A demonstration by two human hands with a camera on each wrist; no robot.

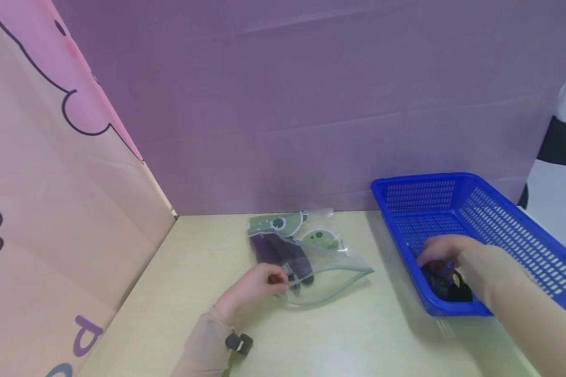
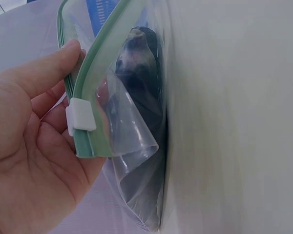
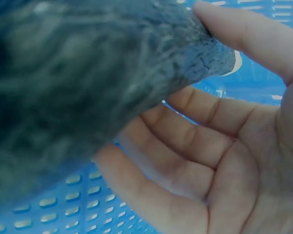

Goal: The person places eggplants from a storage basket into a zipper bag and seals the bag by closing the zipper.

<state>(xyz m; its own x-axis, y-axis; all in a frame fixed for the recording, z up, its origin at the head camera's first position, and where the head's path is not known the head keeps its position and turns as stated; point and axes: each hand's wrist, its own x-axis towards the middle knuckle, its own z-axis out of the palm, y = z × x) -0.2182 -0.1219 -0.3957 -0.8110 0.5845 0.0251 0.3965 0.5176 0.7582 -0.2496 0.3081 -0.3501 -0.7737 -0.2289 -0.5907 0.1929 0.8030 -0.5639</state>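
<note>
A clear zip bag (image 1: 318,257) with green printed characters lies on the table, its green-edged mouth gaping toward me. Folded dark purple cloth (image 1: 283,254) is inside it. My left hand (image 1: 252,290) pinches the bag's left rim between thumb and fingers, next to the white slider (image 2: 82,114) in the left wrist view. To the right, my right hand (image 1: 453,248) reaches down into the blue basket (image 1: 514,225). There it grips a dark cloth item (image 3: 112,63), thumb on top and fingers beneath. A small yellow mark shows on the dark cloth (image 1: 448,290) under that hand.
The pale wooden table (image 1: 349,340) carries both bag and basket. A purple cloth backdrop (image 1: 311,120) rises behind them, and a printed pink panel (image 1: 66,183) stands on the left. The basket's raised rim surrounds my right hand.
</note>
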